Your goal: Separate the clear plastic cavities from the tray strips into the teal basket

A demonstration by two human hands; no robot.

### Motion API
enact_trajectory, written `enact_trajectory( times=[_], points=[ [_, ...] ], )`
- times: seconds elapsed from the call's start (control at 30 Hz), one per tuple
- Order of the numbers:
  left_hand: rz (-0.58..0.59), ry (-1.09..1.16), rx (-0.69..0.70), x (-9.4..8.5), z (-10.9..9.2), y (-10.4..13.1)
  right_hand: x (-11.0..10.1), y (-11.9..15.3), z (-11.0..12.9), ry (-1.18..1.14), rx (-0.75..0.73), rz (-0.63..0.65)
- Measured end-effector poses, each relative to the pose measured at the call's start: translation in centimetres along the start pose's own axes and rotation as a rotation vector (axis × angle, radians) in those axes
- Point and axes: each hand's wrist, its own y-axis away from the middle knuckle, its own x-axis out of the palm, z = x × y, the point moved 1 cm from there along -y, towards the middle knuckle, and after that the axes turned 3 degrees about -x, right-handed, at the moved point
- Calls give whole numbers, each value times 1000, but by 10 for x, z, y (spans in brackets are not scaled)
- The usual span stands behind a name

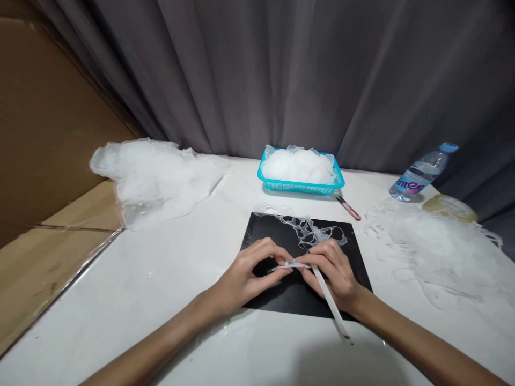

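Note:
Over a black mat (273,297), my left hand (257,268) pinches one end of a small translucent white piece (295,264). The fingers of my right hand (332,268) hold the other end of it. A thin white stick-like tool (330,303) also lies in my right hand, its far end pointing down toward the table's front. Tangled translucent strips (314,233) lie on the mat just beyond my hands.
A blue basket (300,187) of white pieces stands behind the mat, with pink-handled snips (349,208) beside it. White sheets (161,174) are heaped at left, translucent scraps (446,252) at right. Also there: a water bottle (420,174), a tape roll (450,208) and a cardboard box (52,118).

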Motion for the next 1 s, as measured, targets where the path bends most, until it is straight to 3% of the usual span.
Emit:
enact_trajectory(
  times=[0.17,0.43,0.63,1.0],
  points=[
    [63,45,17,1,1,2,1,2,1,-1,-30,16],
    [34,183,70,-5,-2,0,1,1,0,-2,-46,-33],
    [62,310,16,-7,-7,-2,-2,5,1,4,-69,-92],
    [110,256,-72,-7,-7,-1,-3,3,4,-5,-64,-116]
  ],
)
